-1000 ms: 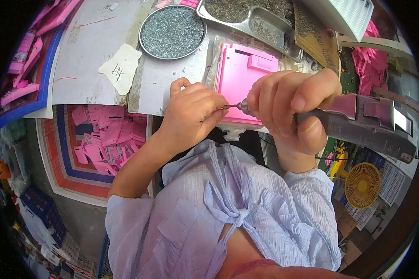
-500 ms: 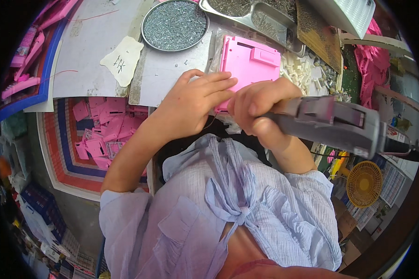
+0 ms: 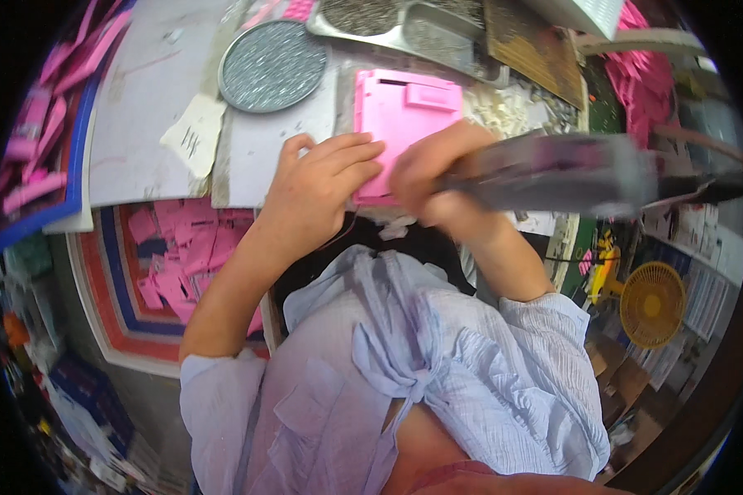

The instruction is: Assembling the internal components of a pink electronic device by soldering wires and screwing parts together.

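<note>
A bin of pink scraps (image 3: 182, 260) sits at eight o'clock, one round grey dish (image 3: 272, 64) at eleven. The left hand (image 3: 318, 194) lies palm-down, fingers together, pressing one pink plastic panel (image 3: 400, 124) at twelve on the bench. The right hand (image 3: 437, 186) is clamped around one blurred grey power tool (image 3: 553, 173), reaching toward three.

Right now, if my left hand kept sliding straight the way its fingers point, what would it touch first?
The left hand points rightward over the pink plastic panel; going on, it would likely meet the right hand gripping the grey power tool, though depth is unclear.
</note>
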A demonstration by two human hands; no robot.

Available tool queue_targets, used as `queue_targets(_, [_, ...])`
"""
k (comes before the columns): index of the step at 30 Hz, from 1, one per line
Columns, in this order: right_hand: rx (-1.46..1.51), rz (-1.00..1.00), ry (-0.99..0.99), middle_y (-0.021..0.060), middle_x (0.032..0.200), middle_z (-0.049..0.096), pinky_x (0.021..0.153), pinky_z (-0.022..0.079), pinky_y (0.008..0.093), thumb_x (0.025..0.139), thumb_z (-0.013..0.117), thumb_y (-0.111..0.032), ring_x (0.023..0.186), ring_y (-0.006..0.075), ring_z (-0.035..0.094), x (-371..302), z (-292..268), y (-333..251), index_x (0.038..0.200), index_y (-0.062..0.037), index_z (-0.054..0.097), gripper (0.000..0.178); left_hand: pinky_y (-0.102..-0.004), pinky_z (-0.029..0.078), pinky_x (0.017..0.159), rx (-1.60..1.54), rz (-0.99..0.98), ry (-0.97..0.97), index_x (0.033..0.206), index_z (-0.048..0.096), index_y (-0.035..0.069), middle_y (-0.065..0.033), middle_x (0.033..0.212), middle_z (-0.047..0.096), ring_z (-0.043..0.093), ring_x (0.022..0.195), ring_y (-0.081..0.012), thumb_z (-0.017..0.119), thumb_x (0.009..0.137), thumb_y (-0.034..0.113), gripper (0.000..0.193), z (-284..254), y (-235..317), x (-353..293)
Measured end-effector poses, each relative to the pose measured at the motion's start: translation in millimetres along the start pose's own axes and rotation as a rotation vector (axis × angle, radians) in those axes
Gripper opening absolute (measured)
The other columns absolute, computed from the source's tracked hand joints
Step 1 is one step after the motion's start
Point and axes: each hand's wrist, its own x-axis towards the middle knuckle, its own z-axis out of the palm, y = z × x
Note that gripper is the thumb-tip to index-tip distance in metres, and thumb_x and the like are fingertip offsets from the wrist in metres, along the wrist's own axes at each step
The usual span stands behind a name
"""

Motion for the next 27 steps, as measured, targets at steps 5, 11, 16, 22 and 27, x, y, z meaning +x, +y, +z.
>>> queue_targets(5, [0.165, -0.188, 0.247, 0.0047, 0.063, 0.053, 0.049, 0.044, 0.0309, 0.089, 0.064, -0.004, 0.048, 0.0118, 0.046, -2.8, -77.7, -39.3, 0.108, 0.0022, 0.054, 0.022, -0.0429, 0.041, 0.098, -0.064, 0.087, 0.042, 0.120, 0.068, 0.007, -0.0094, 0.125, 0.066, 0.058, 0.119, -0.0309, 0.065, 0.076, 0.002, 0.045, 19.5, 15.3, 33.9])
queue_targets(11, [0.111, -0.010, 0.465, 0.0066, 0.074, 0.063, 0.052, 0.044, 0.0261, 0.087, 0.067, -0.002, 0.057, 0.0100, 0.054, -31.5, -83.6, -6.8, 0.095, 0.0003, 0.061, 0.010, -0.0441, 0.040, 0.101, 0.099, 0.135, -0.004, 0.119, 0.072, 0.011, -0.0070, 0.126, 0.066, 0.057, 0.122, -0.0287, 0.071, 0.078, 0.009, 0.041, 52.6, 24.0, 54.5])
queue_targets(16, [-0.081, -0.138, 0.321, 0.0040, 0.062, 0.051, 0.051, 0.040, 0.0304, 0.094, 0.061, -0.009, 0.051, 0.0117, 0.045, -10.5, -95.5, 0.1, 0.101, -0.0019, 0.054, 0.012, -0.0443, 0.038, 0.103, 0.120, 0.099, -0.035, 0.120, 0.072, 0.013, -0.0053, 0.126, 0.066, 0.057, 0.123, -0.0276, 0.071, 0.079, 0.009, 0.041, 52.4, 24.3, 53.4])
queue_targets(22, [-0.316, -0.094, 0.323, 0.0043, 0.060, 0.050, 0.047, 0.037, 0.0294, 0.098, 0.058, -0.011, 0.048, 0.0116, 0.042, -1.1, -89.2, 17.8, 0.093, -0.0039, 0.047, 0.014, -0.0446, 0.038, 0.103, 0.115, 0.084, -0.044, 0.120, 0.072, 0.014, -0.0051, 0.125, 0.066, 0.057, 0.123, -0.0273, 0.072, 0.078, 0.009, 0.041, 53.5, 27.4, 59.0])
queue_targets(27, [-0.230, -0.033, 0.194, 0.0023, 0.054, 0.045, 0.050, 0.039, 0.0314, 0.096, 0.061, -0.013, 0.048, 0.0130, 0.042, -29.1, -87.1, -15.1, 0.081, -0.0057, 0.048, 0.021, -0.0437, 0.038, 0.099, 0.129, 0.100, -0.008, 0.114, 0.074, 0.012, -0.0040, 0.121, 0.067, 0.058, 0.121, -0.0252, 0.073, 0.076, 0.013, 0.038, 54.2, 25.5, 53.3])
